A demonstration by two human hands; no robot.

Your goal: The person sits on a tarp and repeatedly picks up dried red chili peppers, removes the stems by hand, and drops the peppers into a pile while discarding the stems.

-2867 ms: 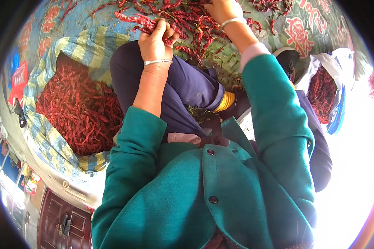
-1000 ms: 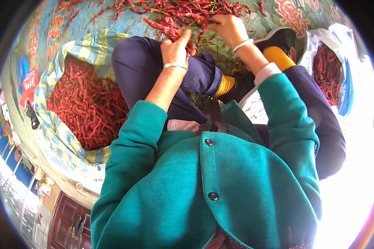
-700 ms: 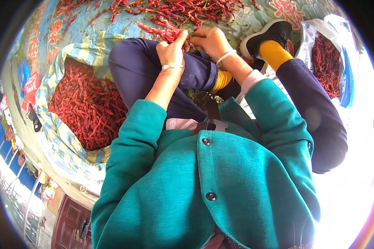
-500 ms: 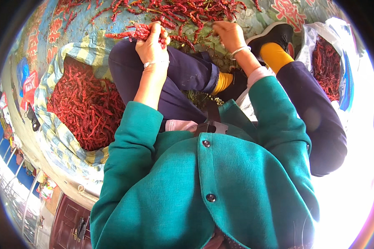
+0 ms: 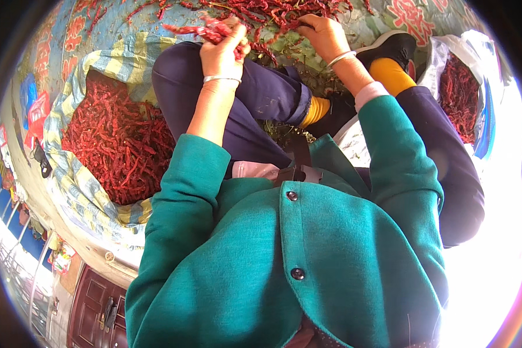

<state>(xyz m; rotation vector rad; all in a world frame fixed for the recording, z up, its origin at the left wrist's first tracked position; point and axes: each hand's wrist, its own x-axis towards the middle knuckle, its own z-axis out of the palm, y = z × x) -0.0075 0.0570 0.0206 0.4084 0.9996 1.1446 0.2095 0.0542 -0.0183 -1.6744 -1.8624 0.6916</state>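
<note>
My left hand (image 5: 220, 61) is closed around a bunch of dried red chilies (image 5: 207, 29), held above my bent left knee; the chilies stick out past the thumb side and are slightly blurred. To its right, my right hand (image 5: 329, 39) reaches to the near edge of a spread of dried red chilies (image 5: 267, 13) on the ground sheet. Its fingers are bent and pinched together, with red chilies right at the tips. Whether one is between them is too small to tell.
On my left stands a checked cloth sack (image 5: 58, 136) full of dried chilies. A whitish plastic bag (image 5: 441, 49) with more chilies is at the right, beyond my black shoe (image 5: 397, 46). Beneath lies a printed sheet (image 5: 362, 26). A brown door (image 5: 93, 307) shows at lower left.
My left hand has moved slightly up and right with its bunch of chilies. My right hand has shifted a little, its fingertips now at the chilies on the sheet.
</note>
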